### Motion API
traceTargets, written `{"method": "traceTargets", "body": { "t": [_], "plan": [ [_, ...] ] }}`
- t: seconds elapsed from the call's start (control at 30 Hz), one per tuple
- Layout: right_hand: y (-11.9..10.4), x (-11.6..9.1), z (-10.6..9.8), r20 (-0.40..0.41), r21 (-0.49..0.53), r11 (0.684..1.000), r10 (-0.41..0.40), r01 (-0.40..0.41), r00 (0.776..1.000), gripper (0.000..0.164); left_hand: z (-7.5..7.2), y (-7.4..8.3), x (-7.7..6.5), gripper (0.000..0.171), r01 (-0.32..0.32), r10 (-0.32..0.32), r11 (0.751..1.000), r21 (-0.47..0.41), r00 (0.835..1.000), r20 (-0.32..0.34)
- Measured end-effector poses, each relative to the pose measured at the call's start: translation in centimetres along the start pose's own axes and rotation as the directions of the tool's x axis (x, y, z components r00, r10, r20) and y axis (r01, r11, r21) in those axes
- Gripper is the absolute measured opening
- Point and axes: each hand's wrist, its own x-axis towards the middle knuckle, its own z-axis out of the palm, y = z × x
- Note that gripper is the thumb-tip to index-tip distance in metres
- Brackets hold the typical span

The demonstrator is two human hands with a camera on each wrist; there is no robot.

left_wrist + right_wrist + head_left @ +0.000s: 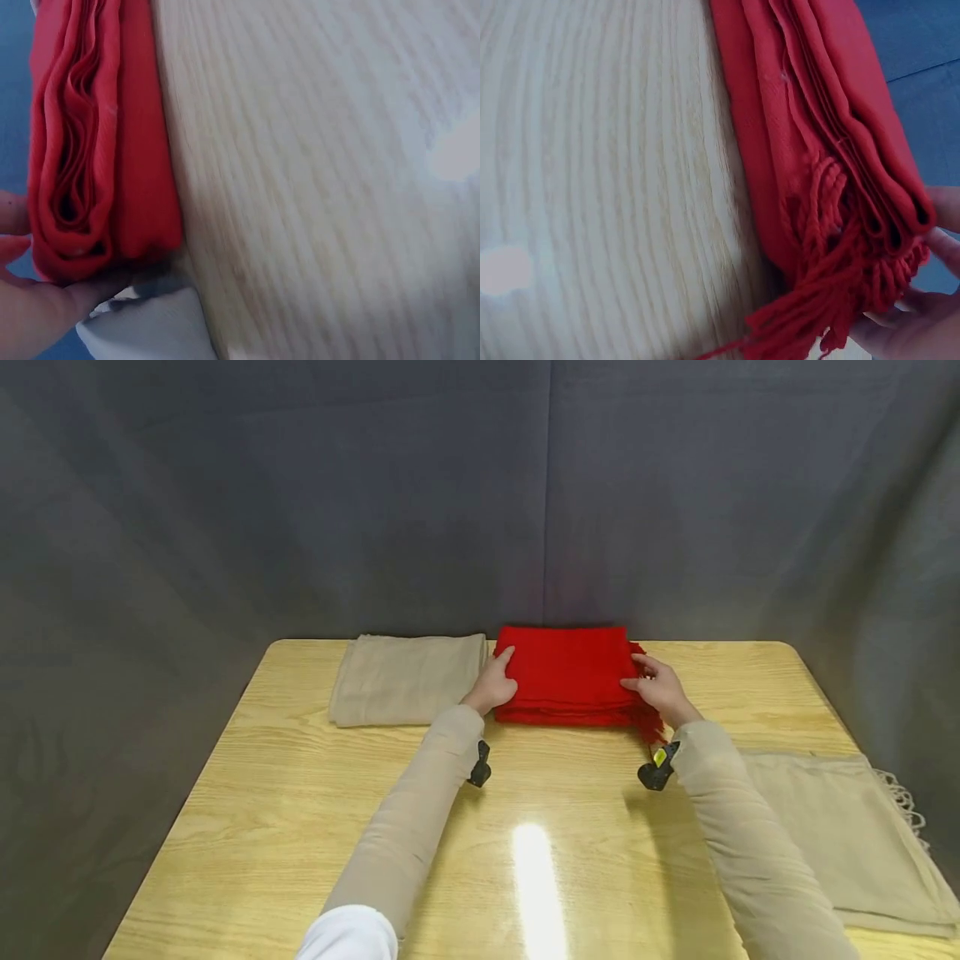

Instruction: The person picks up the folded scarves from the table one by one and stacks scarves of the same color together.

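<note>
A red folded scarf (566, 672) lies in a thick stack at the table's far edge, with a twisted fringe (832, 277) hanging from its right end. My left hand (495, 683) holds its left end, the thumb over the top layer. At the fringed end, my right hand (662, 689) grips the folded edge. The left wrist view shows the stacked layers of the red scarf (142, 150) from the front, with the left hand (34, 315) around their end. Some of the fingers are hidden by the cloth.
A beige folded cloth (408, 681) lies just left of the red scarf, close to the left hand. Another beige cloth with a fringe (840, 835) lies at the table's right side, partly behind the right sleeve. A dark curtain (450, 502) hangs behind the wooden table (300, 818).
</note>
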Motion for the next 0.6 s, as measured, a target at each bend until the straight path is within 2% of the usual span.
{"method": "traceTargets", "body": {
  "t": [0.03, 0.07, 0.13, 0.17, 0.27, 0.3, 0.37, 0.4, 0.43, 0.53, 0.6],
  "plan": [
    [0.0, -0.1, -0.1, -0.001, -0.008, 1.000, 0.000, 0.000, 1.000, 0.061, 0.0, 0.0, -0.1, 0.065, 0.004, -0.004, 1.000, 0.017, 1.000, -0.003],
    [-0.1, -0.2, -0.3, -0.001, -0.013, 1.000, 0.000, 0.000, 1.000, 0.061, 0.4, -1.1, 0.8, 0.066, -0.026, 0.026, 1.000, 0.013, 1.000, -0.013],
    [-0.2, -0.5, -0.6, -0.002, -0.028, 1.000, 0.002, -0.002, 1.000, 0.060, 0.8, -2.3, 1.9, 0.067, -0.035, 0.035, 0.999, -0.002, 0.999, -0.008],
    [-0.2, -0.6, -0.7, -0.004, -0.034, 0.999, 0.000, 0.000, 1.000, 0.059, 1.2, -3.4, 2.6, 0.068, -0.076, 0.075, 0.997, -0.003, 0.997, -0.020],
    [-0.5, -1.1, -1.1, -0.016, -0.043, 0.999, -0.002, 0.001, 1.000, 0.057, 1.1, -4.2, 3.1, 0.069, -0.112, 0.112, 0.994, -0.003, 0.993, -0.030],
    [-0.6, -1.2, -1.1, -0.019, -0.044, 0.999, 0.002, -0.003, 1.000, 0.057, 0.5, -3.4, 2.3, 0.068, -0.097, 0.097, 0.995, -0.006, 0.995, -0.032],
    [-0.8, -1.5, -1.3, -0.033, -0.041, 0.999, 0.011, -0.012, 0.999, 0.057, -0.4, -2.5, 0.9, 0.065, -0.115, 0.114, 0.993, -0.002, 0.992, -0.059],
    [-0.9, -1.7, -1.4, -0.041, -0.042, 0.999, 0.016, -0.017, 0.999, 0.057, -1.0, -1.6, -0.2, 0.063, -0.090, 0.089, 0.996, -0.021, 0.994, -0.057],
    [-1.0, -1.9, -1.5, -0.047, -0.042, 0.999, 0.019, -0.021, 0.999, 0.056, -1.4, -1.2, -0.9, 0.061, -0.101, 0.098, 0.994, -0.044, 0.993, -0.066],
    [-1.3, -2.3, -1.8, -0.066, -0.049, 0.998, 0.028, -0.032, 0.997, 0.056, -2.1, -0.9, -2.4, 0.055, -0.110, 0.100, 0.989, -0.104, 0.991, -0.090],
    [-1.5, -2.7, -1.9, -0.070, -0.041, 0.999, 0.031, -0.034, 0.997, 0.056, -2.4, -1.1, -2.9, 0.053, -0.114, 0.098, 0.982, -0.151, 0.990, -0.104]
  ]
}}
